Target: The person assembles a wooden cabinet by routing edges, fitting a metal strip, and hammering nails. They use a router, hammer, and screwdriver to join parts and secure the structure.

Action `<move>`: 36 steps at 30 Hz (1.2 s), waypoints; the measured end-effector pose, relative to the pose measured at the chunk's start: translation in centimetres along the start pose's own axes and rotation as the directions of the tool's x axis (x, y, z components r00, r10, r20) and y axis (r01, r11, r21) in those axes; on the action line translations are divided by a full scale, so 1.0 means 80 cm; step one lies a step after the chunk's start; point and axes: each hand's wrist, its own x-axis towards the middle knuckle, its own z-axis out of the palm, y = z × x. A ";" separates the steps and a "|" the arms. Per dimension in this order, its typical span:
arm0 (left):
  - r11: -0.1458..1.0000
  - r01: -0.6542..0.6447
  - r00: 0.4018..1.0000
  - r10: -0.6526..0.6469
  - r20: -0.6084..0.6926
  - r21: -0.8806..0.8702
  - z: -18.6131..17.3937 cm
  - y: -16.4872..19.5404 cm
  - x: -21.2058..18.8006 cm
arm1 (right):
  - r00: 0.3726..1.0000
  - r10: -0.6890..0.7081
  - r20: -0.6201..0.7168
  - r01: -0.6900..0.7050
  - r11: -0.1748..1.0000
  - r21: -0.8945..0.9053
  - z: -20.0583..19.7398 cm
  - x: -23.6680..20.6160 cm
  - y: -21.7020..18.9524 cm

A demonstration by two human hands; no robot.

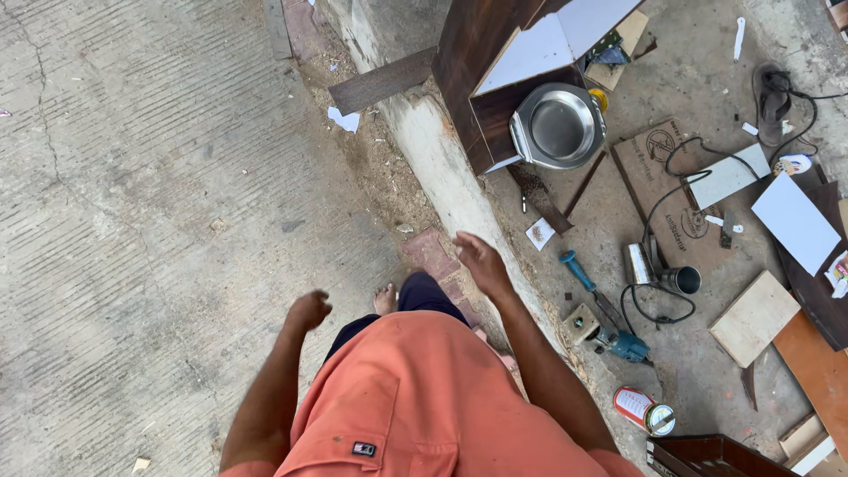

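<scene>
Both hands empty. Left hand [309,309] curled loosely shut over bare grooved concrete [132,221], gripping nothing. Right hand [481,262] released, fingers [466,240] spread, hanging above the pale concrete curb [450,177] that splits pavement from work floor. 1 bare foot [385,299] shows at the curb's near side, by a reddish brick [435,252].

Risks, near to far:

- Bare foot at a raised edge with loose dirt and paper scraps along it. Likely trip or stubbed toe if the step lands on the curb lip.
- Red can [645,411] lies on its side just past the curb, near the lower right edge of the floor. It could roll underfoot.
- Blue angle grinder [618,340] sits close to the curb, its black cable [658,265] looped loose across the floor. My read: biggest hazard, a snagged foot would drag the tool. Cannot tell if it is powered.
- 2 metal cups [658,272] stand inside the cable loop, easily knocked.
- Wood offcuts [755,318] and white panels [795,221] clutter the right side; edges and splinters against bare skin.
- Farther off, a steel basin [558,125] rests on a dark brown cabinet [481,79] against the curb. A bump would probably tip it.
</scene>
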 end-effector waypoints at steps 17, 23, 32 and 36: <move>0.941 0.319 0.948 -0.318 0.032 -0.112 -0.163 -0.054 0.117 | 0.705 -0.183 -0.685 0.354 0.928 0.116 -0.059 0.368 -0.181; 0.951 0.099 0.962 -0.167 -0.216 -0.294 -0.279 -0.051 0.203 | 0.532 -0.220 -0.817 0.513 0.852 0.105 -0.016 0.422 -0.172; 0.978 -0.210 0.973 0.210 0.098 -0.008 -0.361 0.010 0.336 | 0.661 -0.038 -0.749 0.117 0.992 0.054 0.002 0.419 -0.108; 0.898 -0.414 0.898 0.377 0.225 0.147 -0.404 0.069 0.423 | 0.807 0.244 -0.538 -0.120 0.960 0.254 0.059 0.362 -0.086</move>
